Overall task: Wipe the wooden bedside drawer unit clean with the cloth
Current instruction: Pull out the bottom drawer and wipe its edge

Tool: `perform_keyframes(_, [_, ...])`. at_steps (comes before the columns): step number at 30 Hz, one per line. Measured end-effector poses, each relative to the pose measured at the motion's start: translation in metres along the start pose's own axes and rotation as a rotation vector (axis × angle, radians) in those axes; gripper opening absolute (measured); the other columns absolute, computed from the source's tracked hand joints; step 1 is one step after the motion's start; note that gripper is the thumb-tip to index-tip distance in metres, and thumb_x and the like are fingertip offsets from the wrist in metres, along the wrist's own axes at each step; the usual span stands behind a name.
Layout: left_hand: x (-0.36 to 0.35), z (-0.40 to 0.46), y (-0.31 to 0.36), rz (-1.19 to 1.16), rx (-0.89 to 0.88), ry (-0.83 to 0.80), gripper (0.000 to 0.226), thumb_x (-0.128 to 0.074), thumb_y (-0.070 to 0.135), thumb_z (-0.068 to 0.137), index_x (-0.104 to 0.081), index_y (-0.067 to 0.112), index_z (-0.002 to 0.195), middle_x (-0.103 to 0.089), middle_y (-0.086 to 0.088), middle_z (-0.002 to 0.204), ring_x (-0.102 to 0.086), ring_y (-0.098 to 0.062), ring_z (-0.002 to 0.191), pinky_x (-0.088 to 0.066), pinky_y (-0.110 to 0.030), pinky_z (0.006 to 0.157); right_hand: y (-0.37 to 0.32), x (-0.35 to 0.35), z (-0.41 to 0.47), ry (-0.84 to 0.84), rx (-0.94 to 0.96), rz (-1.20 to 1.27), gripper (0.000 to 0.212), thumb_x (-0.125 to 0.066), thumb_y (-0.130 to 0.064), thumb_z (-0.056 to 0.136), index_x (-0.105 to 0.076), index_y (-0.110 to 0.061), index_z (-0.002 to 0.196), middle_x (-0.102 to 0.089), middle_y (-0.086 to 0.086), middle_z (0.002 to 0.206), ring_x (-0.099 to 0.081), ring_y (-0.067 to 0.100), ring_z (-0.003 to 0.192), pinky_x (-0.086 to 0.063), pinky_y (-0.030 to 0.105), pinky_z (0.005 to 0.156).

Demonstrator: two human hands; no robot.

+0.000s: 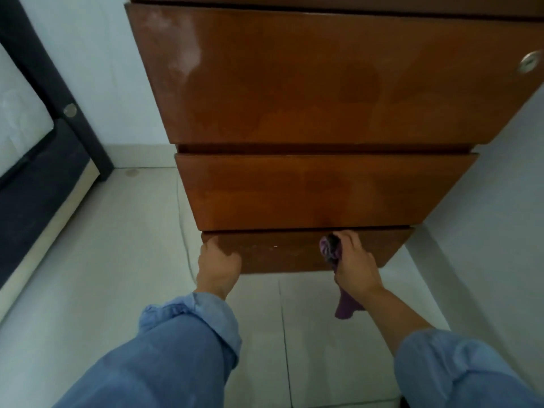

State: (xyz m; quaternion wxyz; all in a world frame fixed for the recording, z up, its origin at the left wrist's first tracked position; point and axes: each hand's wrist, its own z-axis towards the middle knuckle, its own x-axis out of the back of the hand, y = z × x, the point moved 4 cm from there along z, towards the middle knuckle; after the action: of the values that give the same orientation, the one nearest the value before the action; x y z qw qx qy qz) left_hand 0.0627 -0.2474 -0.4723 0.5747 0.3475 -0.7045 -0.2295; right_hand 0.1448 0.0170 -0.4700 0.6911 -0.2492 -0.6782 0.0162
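Observation:
The wooden drawer unit (309,92) fills the upper middle of the head view, three glossy brown drawer fronts seen from above, the top two with damp smears. My right hand (354,265) is closed around a bunched purple cloth (332,249) and presses it against the top edge of the bottom drawer front (282,253). A tail of the cloth hangs down below my wrist. My left hand (217,265) rests on the left end of that same bottom drawer front, fingers curled over its corner.
A round metal lock (529,62) sits at the right of the top drawer. A dark bed frame (44,160) with a white mattress stands at the left. Pale floor tiles (117,245) lie below, white walls on both sides, and a thin cable runs down beside the unit.

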Motion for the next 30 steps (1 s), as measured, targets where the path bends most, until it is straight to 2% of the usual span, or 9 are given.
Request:
perform_keyframes(3, [-0.003, 0.013, -0.002, 0.038, 0.067, 0.12, 0.055, -0.042, 0.034, 0.07, -0.053, 0.008, 0.117, -0.058, -0.02, 0.115, -0.056, -0.041, 0.1, -0.049, -0.049, 0.086, 0.027, 0.0, 0.009, 0.03, -0.129, 0.084, 0.069, -0.062, -0.002, 0.08, -0.032, -0.014, 0.141, -0.027, 0.005, 0.149, -0.052, 0.033, 0.116, -0.044, 0.045, 0.094])
perform_keyframes(6, [-0.006, 0.016, 0.002, -0.073, 0.139, 0.191, 0.055, -0.053, 0.02, 0.082, -0.04, 0.002, 0.133, -0.039, -0.022, 0.134, -0.044, -0.045, 0.118, -0.039, -0.051, 0.103, 0.051, 0.004, 0.016, 0.08, -0.2, 0.082, 0.067, -0.061, -0.003, 0.082, -0.032, -0.011, 0.142, -0.027, 0.006, 0.149, -0.055, 0.037, 0.109, -0.045, 0.044, 0.091])
perform_keyframes(10, [-0.021, 0.026, 0.002, -0.13, 0.17, 0.313, 0.053, -0.056, 0.021, 0.086, -0.036, 0.0, 0.131, -0.029, -0.022, 0.138, -0.04, -0.044, 0.119, -0.036, -0.048, 0.105, 0.082, 0.006, 0.022, 0.14, -0.243, 0.054, 0.073, -0.061, -0.001, 0.078, -0.031, -0.01, 0.144, -0.026, 0.006, 0.149, -0.057, 0.039, 0.102, -0.046, 0.045, 0.083])
perform_keyframes(12, [-0.028, 0.028, 0.004, -0.135, 0.164, 0.341, 0.054, -0.056, 0.023, 0.089, -0.035, -0.003, 0.131, -0.025, -0.023, 0.142, -0.036, -0.042, 0.123, -0.032, -0.045, 0.106, 0.097, 0.008, 0.024, 0.216, -0.243, 0.063, 0.067, -0.059, -0.002, 0.078, -0.037, -0.009, 0.14, -0.028, 0.007, 0.148, -0.057, 0.04, 0.101, -0.048, 0.046, 0.081])
perform_keyframes(15, [-0.033, 0.036, 0.0, -0.148, 0.152, 0.368, 0.066, -0.055, 0.025, 0.091, -0.025, -0.005, 0.141, -0.024, -0.024, 0.148, -0.031, -0.042, 0.131, -0.028, -0.047, 0.11, 0.115, 0.016, 0.029, 0.253, -0.251, 0.09, 0.058, -0.056, -0.01, 0.084, -0.041, -0.014, 0.14, -0.026, 0.005, 0.154, -0.054, 0.035, 0.115, -0.048, 0.045, 0.091])
perform_keyframes(18, [-0.034, 0.042, -0.003, -0.23, 0.129, 0.404, 0.064, -0.058, 0.025, 0.088, -0.031, -0.005, 0.138, -0.035, -0.025, 0.142, -0.036, -0.042, 0.13, -0.032, -0.049, 0.109, 0.127, 0.018, 0.032, 0.214, -0.265, 0.064, 0.065, -0.058, -0.015, 0.084, -0.036, -0.015, 0.144, -0.024, 0.003, 0.156, -0.049, 0.032, 0.125, -0.044, 0.043, 0.099])
perform_keyframes(23, [-0.033, 0.042, -0.001, -0.282, 0.171, 0.449, 0.06, -0.061, 0.025, 0.084, -0.035, 0.0, 0.132, -0.037, -0.021, 0.135, -0.042, -0.04, 0.122, -0.036, -0.047, 0.105, 0.12, 0.004, 0.034, 0.104, -0.323, -0.078, 0.08, -0.061, -0.025, 0.083, -0.016, -0.014, 0.149, -0.006, 0.001, 0.159, -0.06, 0.036, 0.104, -0.047, 0.039, 0.082])
perform_keyframes(27, [-0.033, 0.043, -0.001, -0.275, 0.207, 0.464, 0.056, -0.06, 0.026, 0.082, -0.036, 0.002, 0.127, -0.037, -0.02, 0.131, -0.045, -0.041, 0.116, -0.038, -0.048, 0.099, 0.12, 0.009, 0.039, 0.145, -0.287, -0.165, 0.067, -0.06, -0.025, 0.082, -0.029, -0.011, 0.139, -0.018, 0.004, 0.153, -0.062, 0.038, 0.084, -0.049, 0.039, 0.067])
perform_keyframes(30, [-0.034, 0.042, 0.002, -0.285, 0.234, 0.473, 0.054, -0.057, 0.022, 0.081, -0.036, 0.002, 0.128, -0.037, -0.021, 0.131, -0.044, -0.041, 0.117, -0.035, -0.046, 0.098, 0.121, 0.015, 0.04, 0.158, -0.263, -0.207, 0.056, -0.058, -0.024, 0.083, -0.036, -0.012, 0.132, -0.03, 0.005, 0.143, -0.061, 0.037, 0.084, -0.045, 0.036, 0.062])
